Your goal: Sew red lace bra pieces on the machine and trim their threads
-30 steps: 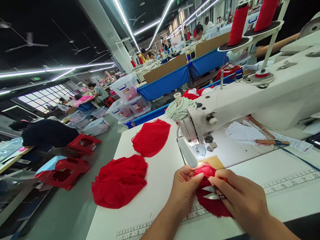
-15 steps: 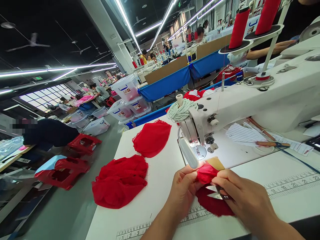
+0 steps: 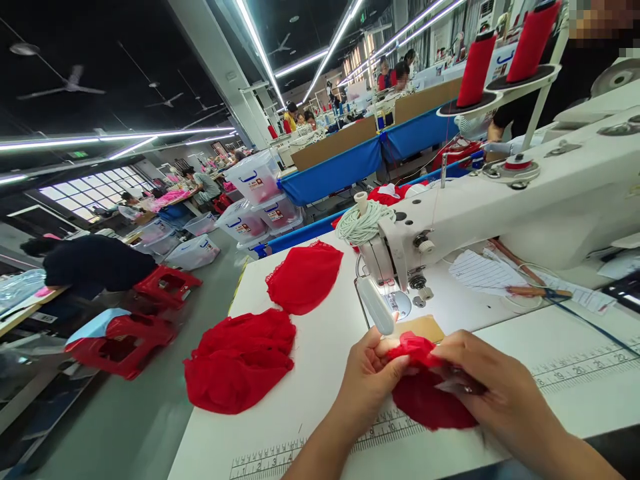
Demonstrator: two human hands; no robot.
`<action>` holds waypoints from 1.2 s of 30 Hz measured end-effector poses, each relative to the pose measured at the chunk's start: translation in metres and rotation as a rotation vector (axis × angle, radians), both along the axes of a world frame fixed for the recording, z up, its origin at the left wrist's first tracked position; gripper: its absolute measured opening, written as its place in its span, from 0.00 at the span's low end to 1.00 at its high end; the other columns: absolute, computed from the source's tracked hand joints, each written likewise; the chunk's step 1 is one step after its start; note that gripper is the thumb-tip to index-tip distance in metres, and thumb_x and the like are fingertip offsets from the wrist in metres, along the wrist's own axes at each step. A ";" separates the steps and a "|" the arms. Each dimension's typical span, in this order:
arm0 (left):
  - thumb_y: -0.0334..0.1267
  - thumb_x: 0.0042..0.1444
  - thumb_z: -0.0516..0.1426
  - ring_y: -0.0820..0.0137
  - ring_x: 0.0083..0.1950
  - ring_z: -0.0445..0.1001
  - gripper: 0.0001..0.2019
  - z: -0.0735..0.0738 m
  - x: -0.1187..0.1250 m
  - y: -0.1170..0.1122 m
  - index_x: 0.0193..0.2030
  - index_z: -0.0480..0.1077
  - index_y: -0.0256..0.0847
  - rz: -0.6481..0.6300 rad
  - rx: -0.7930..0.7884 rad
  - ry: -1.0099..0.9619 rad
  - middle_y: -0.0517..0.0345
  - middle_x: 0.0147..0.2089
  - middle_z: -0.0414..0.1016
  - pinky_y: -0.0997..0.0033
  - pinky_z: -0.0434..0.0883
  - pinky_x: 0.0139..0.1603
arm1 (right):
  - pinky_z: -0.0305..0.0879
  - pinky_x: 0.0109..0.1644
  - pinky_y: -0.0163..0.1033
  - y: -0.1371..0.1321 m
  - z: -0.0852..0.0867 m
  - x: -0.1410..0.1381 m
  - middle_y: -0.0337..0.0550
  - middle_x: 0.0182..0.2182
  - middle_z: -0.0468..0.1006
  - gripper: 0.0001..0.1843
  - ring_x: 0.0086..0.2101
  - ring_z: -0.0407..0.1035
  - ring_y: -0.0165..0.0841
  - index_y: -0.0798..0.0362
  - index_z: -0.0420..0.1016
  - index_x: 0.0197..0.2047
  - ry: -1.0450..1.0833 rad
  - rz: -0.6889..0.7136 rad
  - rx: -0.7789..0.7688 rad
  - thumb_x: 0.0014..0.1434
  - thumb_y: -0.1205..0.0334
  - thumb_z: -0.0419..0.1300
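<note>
The left hand (image 3: 370,380) pinches the upper edge of the red fabric piece (image 3: 425,400) between thumb and fingertips, pressed together on the cloth. The right hand (image 3: 495,393) lies curled over the right side of the same piece, its fingers closed around small metal snips (image 3: 454,385). The snips are blurred, so the blade position cannot be told.

The red fabric piece rests on the white table (image 3: 320,347) at the near edge, just above the printed ruler scale (image 3: 280,460). The sewing machine (image 3: 500,193) stands at 12 to 1 o'clock from the piece. Its white lamp (image 3: 375,307) sits just beyond the left thumb.

A stack of red fabric (image 3: 240,363) lies at 9 o'clock, well apart from the hands. A single red lace piece (image 3: 305,277) lies at 10 o'clock. A reel of white cord (image 3: 363,223) sits on the machine head, and two red thread cones (image 3: 477,60) stand above the machine at 1 o'clock.
</note>
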State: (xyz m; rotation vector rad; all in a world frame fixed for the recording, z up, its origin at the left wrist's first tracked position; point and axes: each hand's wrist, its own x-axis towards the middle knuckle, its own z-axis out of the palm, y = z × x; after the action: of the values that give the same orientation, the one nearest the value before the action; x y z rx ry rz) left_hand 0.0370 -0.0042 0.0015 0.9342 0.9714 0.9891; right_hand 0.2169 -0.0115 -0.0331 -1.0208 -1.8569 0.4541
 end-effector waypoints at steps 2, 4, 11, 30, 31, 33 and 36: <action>0.45 0.45 0.68 0.76 0.25 0.69 0.18 -0.001 -0.002 0.001 0.37 0.69 0.37 -0.001 0.002 0.059 0.61 0.28 0.75 0.76 0.68 0.30 | 0.64 0.23 0.31 0.004 0.007 0.000 0.35 0.26 0.75 0.08 0.22 0.67 0.28 0.46 0.73 0.33 0.145 -0.073 -0.138 0.56 0.67 0.54; 0.45 0.46 0.67 0.78 0.22 0.66 0.21 -0.004 -0.005 0.002 0.43 0.69 0.37 -0.030 -0.005 0.082 0.63 0.26 0.72 0.78 0.64 0.24 | 0.64 0.22 0.31 0.008 0.014 0.000 0.34 0.22 0.74 0.05 0.21 0.67 0.29 0.47 0.73 0.29 0.244 -0.157 -0.315 0.56 0.60 0.57; 0.45 0.52 0.63 0.80 0.22 0.61 0.19 -0.005 -0.009 0.002 0.47 0.70 0.37 -0.073 0.034 0.050 0.64 0.27 0.68 0.79 0.60 0.25 | 0.73 0.35 0.41 0.013 0.022 -0.003 0.41 0.31 0.81 0.22 0.31 0.76 0.39 0.48 0.73 0.50 0.552 0.148 -0.811 0.58 0.45 0.57; 0.48 0.49 0.64 0.81 0.18 0.55 0.17 -0.003 -0.013 0.015 0.34 0.66 0.38 -0.024 0.039 0.100 0.70 0.20 0.60 0.80 0.54 0.16 | 0.73 0.37 0.43 0.008 0.030 -0.023 0.46 0.33 0.83 0.24 0.33 0.76 0.41 0.51 0.78 0.46 0.878 0.155 -1.127 0.46 0.50 0.70; 0.49 0.49 0.64 0.81 0.18 0.55 0.17 -0.004 -0.013 0.015 0.34 0.66 0.38 -0.023 0.045 0.100 0.69 0.21 0.61 0.80 0.54 0.16 | 0.73 0.36 0.43 0.008 0.030 -0.024 0.46 0.33 0.83 0.24 0.33 0.76 0.42 0.51 0.78 0.45 0.883 0.144 -1.121 0.46 0.51 0.70; 0.49 0.50 0.63 0.81 0.20 0.56 0.17 -0.004 -0.013 0.014 0.33 0.65 0.38 -0.021 0.050 0.079 0.67 0.23 0.62 0.80 0.54 0.18 | 0.72 0.35 0.42 0.008 0.028 -0.025 0.45 0.33 0.83 0.23 0.34 0.76 0.42 0.50 0.78 0.45 0.897 0.127 -1.107 0.46 0.51 0.70; 0.50 0.48 0.65 0.79 0.24 0.59 0.18 -0.003 -0.013 0.014 0.31 0.64 0.39 -0.002 0.063 0.000 0.65 0.25 0.63 0.79 0.57 0.24 | 0.72 0.34 0.39 0.008 0.025 -0.027 0.43 0.34 0.82 0.21 0.35 0.75 0.40 0.48 0.78 0.44 0.921 0.121 -1.093 0.46 0.52 0.70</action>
State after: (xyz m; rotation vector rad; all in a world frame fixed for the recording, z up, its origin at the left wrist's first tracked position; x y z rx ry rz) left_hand 0.0243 0.0096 -0.0020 0.9878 0.9440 1.0230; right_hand 0.1899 -0.0037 -0.0078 -1.0569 -0.7491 1.7779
